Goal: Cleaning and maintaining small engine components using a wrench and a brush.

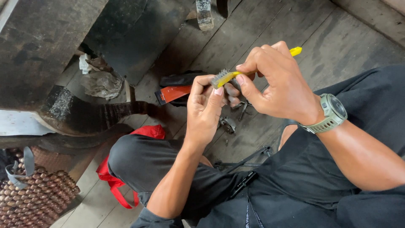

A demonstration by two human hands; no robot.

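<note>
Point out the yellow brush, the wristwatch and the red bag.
yellow brush [230, 76], head view, on the handle just behind the bristles
wristwatch [336, 105], head view, on the watch face
red bag [147, 131], head view, on the fabric beside the knee

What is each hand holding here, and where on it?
Right hand grips the yellow brush by its handle; left hand pinches something small, hidden by its fingers.

The left hand [205, 107] hides whatever small part its fingers pinch. Yellow brush [228, 77]: handle mostly covered by the right hand [276, 82]. At 7 o'clock, the beaded mat [36, 192] is cut by the frame edge.
</note>
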